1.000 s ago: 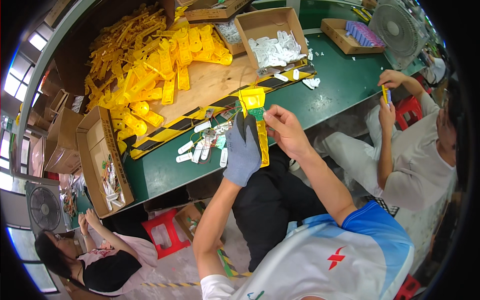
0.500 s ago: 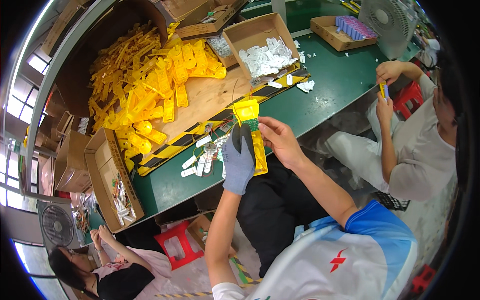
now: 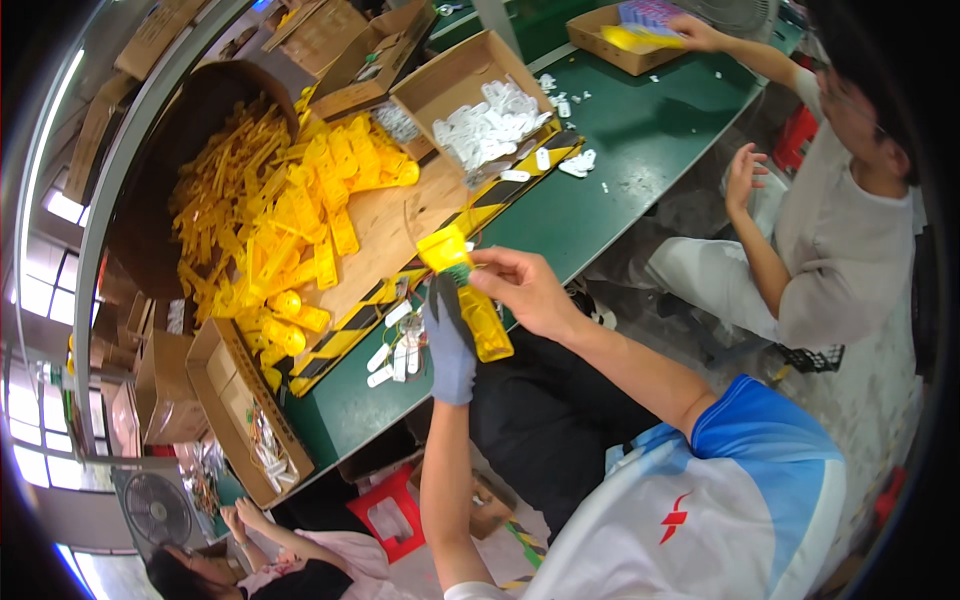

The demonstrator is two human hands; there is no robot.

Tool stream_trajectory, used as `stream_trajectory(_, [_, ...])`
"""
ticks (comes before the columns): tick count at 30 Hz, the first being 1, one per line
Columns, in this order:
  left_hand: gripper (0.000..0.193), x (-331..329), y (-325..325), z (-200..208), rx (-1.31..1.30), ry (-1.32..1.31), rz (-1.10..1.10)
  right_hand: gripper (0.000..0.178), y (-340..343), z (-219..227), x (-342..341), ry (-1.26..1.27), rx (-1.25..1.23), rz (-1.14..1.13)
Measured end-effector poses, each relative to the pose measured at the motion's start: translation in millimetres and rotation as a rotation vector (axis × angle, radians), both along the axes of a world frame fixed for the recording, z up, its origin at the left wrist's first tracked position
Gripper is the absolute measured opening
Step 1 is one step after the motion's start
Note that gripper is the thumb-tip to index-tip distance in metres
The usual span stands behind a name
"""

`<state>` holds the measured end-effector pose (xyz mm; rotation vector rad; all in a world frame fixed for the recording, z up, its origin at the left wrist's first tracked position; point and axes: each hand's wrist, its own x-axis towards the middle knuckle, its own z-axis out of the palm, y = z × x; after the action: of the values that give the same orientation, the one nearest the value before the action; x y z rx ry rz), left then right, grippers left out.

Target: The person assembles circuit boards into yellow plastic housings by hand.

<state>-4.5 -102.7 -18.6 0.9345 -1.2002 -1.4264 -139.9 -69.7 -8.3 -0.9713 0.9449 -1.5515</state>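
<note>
My left hand [image 3: 450, 345], in a grey-blue glove with dark fingers, is closed around a long yellow plastic housing [image 3: 484, 325] just off the table's near edge. A small green circuit board [image 3: 459, 272] sits in the open upper part of the housing. My bare right hand [image 3: 530, 295] pinches at the board's right edge with thumb and fingertips; the exact contact is partly hidden. Thin wires run up near the board. Beside my left hand, white plastic pieces with wires [image 3: 405, 350] lie on the green table [image 3: 345, 420].
Yellow housings [image 3: 300, 215] are heaped on a wooden board behind striped tape. Cardboard boxes hold white parts [image 3: 492, 125] and wired pieces [image 3: 268, 450]. A co-worker [image 3: 840, 220] at right reaches with a yellow part toward a box of purple cells [image 3: 648, 15]; another person [image 3: 290, 550] sits at lower left.
The view has shifted. Both my hands still hold the housing with the board, now tilted more to the left at its top. The co-worker at right has extended an arm toward the box of cells.
</note>
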Motion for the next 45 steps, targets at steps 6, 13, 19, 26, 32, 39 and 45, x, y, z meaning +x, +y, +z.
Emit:
stream_trajectory(6, [0.028,-8.1,-2.9,19.0,0.064,-0.010,-0.012,0.023,-11.4,1.8,-16.4,0.134,-0.118,0.014])
stream_trajectory(13, [0.027,-1.0,-8.7,8.6,0.045,-0.127,0.059,0.024,-103.8,-26.9,-100.7,1.124,-0.192,-0.510])
stream_trajectory(19, [0.030,-17.6,-1.2,27.9,0.208,-0.124,-0.036,0.020,-146.7,-67.0,-143.4,1.472,-0.255,-0.536])
stream_trajectory(26, [0.050,-9.9,-8.4,23.0,0.150,0.000,-0.064,0.016,-92.2,-25.8,-94.1,0.734,-0.188,-0.171])
stream_trajectory(32, [0.072,-12.8,-6.9,24.2,0.055,-0.066,-0.007,0.023,-22.2,-14.6,-41.1,0.023,0.039,0.077])
stream_trajectory(39, [0.047,-6.8,-12.8,10.5,-0.135,-0.310,-0.096,0.050,-28.2,-25.4,-13.3,-0.202,0.037,-0.003])
stream_trajectory(45, [0.042,-12.8,-4.0,19.0,-0.253,-0.349,-0.035,0.050,-29.2,-18.1,-2.5,0.136,-0.076,-0.142])
